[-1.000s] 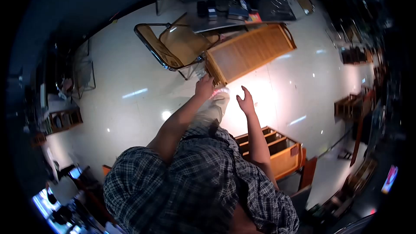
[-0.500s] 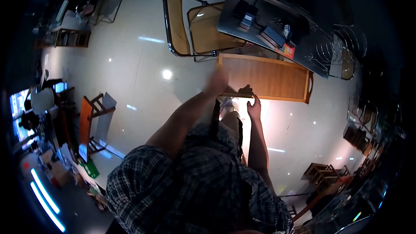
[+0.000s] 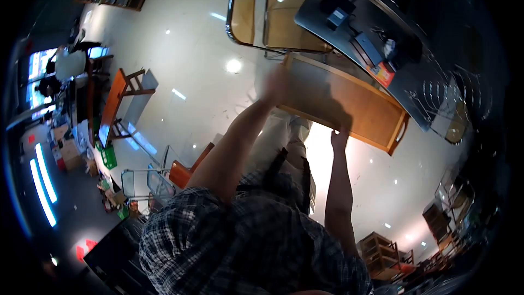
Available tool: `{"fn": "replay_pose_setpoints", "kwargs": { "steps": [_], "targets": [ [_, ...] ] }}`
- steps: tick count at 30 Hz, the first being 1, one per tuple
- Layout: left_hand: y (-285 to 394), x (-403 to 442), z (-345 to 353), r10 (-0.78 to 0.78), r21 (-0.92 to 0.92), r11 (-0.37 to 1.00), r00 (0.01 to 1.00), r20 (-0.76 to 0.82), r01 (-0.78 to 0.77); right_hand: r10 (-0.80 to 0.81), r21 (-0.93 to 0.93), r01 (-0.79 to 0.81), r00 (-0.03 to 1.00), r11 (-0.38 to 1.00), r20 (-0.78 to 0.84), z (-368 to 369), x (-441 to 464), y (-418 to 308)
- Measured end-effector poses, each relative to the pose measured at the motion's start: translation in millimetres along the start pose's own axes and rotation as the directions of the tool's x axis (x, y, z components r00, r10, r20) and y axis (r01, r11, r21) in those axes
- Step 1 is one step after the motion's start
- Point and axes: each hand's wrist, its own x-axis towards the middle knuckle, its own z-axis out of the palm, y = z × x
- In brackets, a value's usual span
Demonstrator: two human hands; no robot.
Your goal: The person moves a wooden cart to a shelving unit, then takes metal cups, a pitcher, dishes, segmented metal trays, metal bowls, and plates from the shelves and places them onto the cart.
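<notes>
A long wooden tray (image 3: 349,95) with a raised rim and a handle slot at its right end lies slantwise in front of my legs. My right hand (image 3: 339,137) is at its near long rim, the fingers closed on the edge. My left hand (image 3: 275,84) is at the tray's left end, overlapping the rim there. It is smeared by motion, so its fingers cannot be made out. Shadows fall across the tray's flat inside.
Beyond the tray stand a folding chair (image 3: 297,22) and a dark table (image 3: 308,13) bearing boxes and an orange-red packet (image 3: 382,74). A wooden stool (image 3: 113,104) lies on its side at left, near a green crate (image 3: 107,154). Wooden chairs (image 3: 380,254) stand lower right.
The view has turned, and the tray now slants down to the right. My right hand has moved right along the near rim. My left hand stays at the left end, blurred in both frames.
</notes>
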Motion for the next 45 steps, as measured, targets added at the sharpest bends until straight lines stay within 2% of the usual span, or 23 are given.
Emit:
{"fn": "replay_pose_setpoints", "kwargs": {
  "steps": [2, 5, 8, 12, 14, 15, 17, 21, 23, 25, 26, 28, 29, 30, 32, 33, 34, 35, 36, 38, 40, 43, 45],
  "targets": [
    [4, 3, 3, -0.126, -0.204, 0.966, 0.980, 0.152, 0.156, 0.121, 0.065, -0.126, 0.990, 0.990, 0.078, -16, 11, 19],
    [6, 0, 23, -0.143, -0.255, 0.953, 0.986, 0.085, 0.161, 0.105, 0.152, -0.079, 0.980, 0.985, -0.171, -40, 22, 49],
    [17, -1, -23, -0.226, -0.375, 0.884, 0.958, 0.176, 0.278, 0.189, -0.165, -0.248, 0.932, 0.954, -0.308, -58, 30, 86],
    [14, -1, -8, -0.251, -0.529, 0.786, 0.947, 0.200, 0.320, 0.291, -0.164, -0.374, 0.876, 0.913, -0.385, -75, 42, 119],
    [1, -5, 33, -0.163, -0.694, 0.718, 0.982, -0.100, 0.049, 0.300, -0.248, -0.412, 0.872, 0.877, -0.388, -79, 40, 138],
    [1, -5, 21, -0.180, -0.703, 0.687, 0.980, 0.083, 0.186, 0.311, -0.256, -0.430, 0.863, 0.866, -0.398, -78, 37, 148],
    [-3, -11, 29, -0.141, -0.692, 0.716, 0.990, -0.014, 0.093, 0.256, -0.099, -0.315, 0.889, 0.944, -0.381, -71, 34, 173],
    [-21, -20, 39, -0.158, -0.735, 0.668, 0.987, 0.010, 0.115, 0.501, 0.122, -0.489, 0.807, 0.864, -0.312, -70, 25, 171],
    [-34, -29, 41, -0.219, -0.829, 0.490, 0.959, 0.182, 0.269, 0.365, 0.061, -0.373, 0.839, 0.926, -0.403, -58, 17, 186],
    [-51, -33, 47, -0.230, -0.909, 0.198, 0.919, 0.320, 0.366, 0.394, 0.013, -0.430, 0.814, 0.903, -0.427, -71, 13, 165],
    [-61, -32, 54, -0.221, -0.920, 0.015, 0.898, 0.380, 0.393, 0.461, 0.123, -0.450, 0.805, 0.885, -0.373, -78, 13, 154],
    [-76, -31, 66, -0.379, -0.790, 0.301, 0.827, 0.415, 0.534, 0.554, 0.185, -0.522, 0.787, 0.832, -0.272, -103, 15, 113],
    [-86, -30, 77, -0.431, -0.716, 0.421, 0.817, 0.383, 0.558, 0.557, -0.074, -0.587, 0.796, 0.806, -0.236, -109, 14, 105],
    [-96, -30, 88, -0.481, -0.622, 0.522, 0.804, 0.350, 0.583, 0.510, -0.151, -0.564, 0.811, 0.811, -0.287, -115, 15, 98],
    [-93, -25, 84, -0.496, -0.601, 0.508, 0.780, 0.382, 0.617, 0.454, -0.206, -0.553, 0.806, 0.808, -0.381, -130, 20, 79],
    [-91, -26, 79, -0.469, -0.535, 0.673, 0.854, 0.225, 0.510, 0.457, -0.212, -0.559, 0.802, 0.802, -0.385, -127, 22, 85],
    [-90, -26, 76, -0.406, -0.429, 0.813, 0.911, 0.069, 0.395, 0.464, -0.059, -0.541, 0.769, 0.839, -0.438, -114, 24, 101],
    [-92, -23, 77, -0.400, -0.429, 0.815, 0.914, 0.069, 0.389, 0.478, 0.095, -0.500, 0.730, 0.861, -0.488, -108, 26, 113],
    [-92, -20, 77, -0.386, -0.512, 0.783, 0.921, 0.042, 0.352, 0.525, 0.223, -0.484, 0.830, 0.846, -0.189, -118, 28, 122],
    [-90, -18, 77, -0.371, -0.594, 0.743, 0.928, 0.015, 0.307, 0.570, 0.204, -0.536, 0.800, 0.819, -0.186, -122, 28, 127],
    [-83, -11, 66, -0.466, -0.717, 0.496, 0.847, 0.255, 0.489, 0.626, 0.208, -0.594, 0.762, 0.777, -0.164, -117, 31, 140],
    [-80, -13, 64, -0.461, -0.608, 0.645, 0.870, 0.174, 0.463, 0.666, 0.046, -0.665, 0.739, 0.745, -0.103, -126, 30, 127],
    [-89, -11, 61, -0.416, -0.698, 0.545, 0.873, 0.255, 0.464, 0.660, 0.039, -0.663, 0.736, 0.748, -0.148, -129, 14, 108]
  ]
}}
